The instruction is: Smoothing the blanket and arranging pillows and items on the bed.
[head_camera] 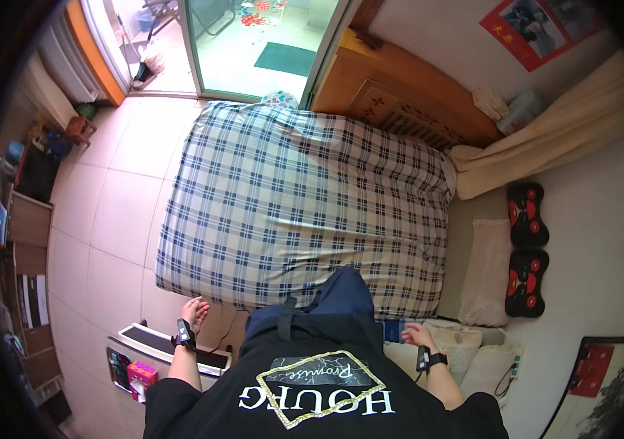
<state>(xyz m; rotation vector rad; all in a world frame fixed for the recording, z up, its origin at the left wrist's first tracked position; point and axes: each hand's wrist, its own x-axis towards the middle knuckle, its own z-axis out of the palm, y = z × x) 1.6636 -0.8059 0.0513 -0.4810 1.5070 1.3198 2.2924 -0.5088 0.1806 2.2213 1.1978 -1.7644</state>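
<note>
A plaid cloth (301,203) in white, grey and navy covers the wide low surface in front of me, with creases along its near and right parts. My left hand (195,313) is held near the cloth's front left corner, with nothing in it and its fingers loosely apart. On the other side, my right hand (417,333) hangs near the cloth's near right corner, also holding nothing; its fingers are slightly blurred. Both wrists carry a black strapped device. My leg in navy trousers (347,293) overlaps the near edge of the cloth.
Behind the cloth stands a carved wooden headboard-like panel (410,93) beside a sliding glass door (257,49). A beige curtain (553,131) and two black cushions (526,282) are at right. A pink tissue box (144,376) sits on a small table at left; shelving (32,263) lines the left wall.
</note>
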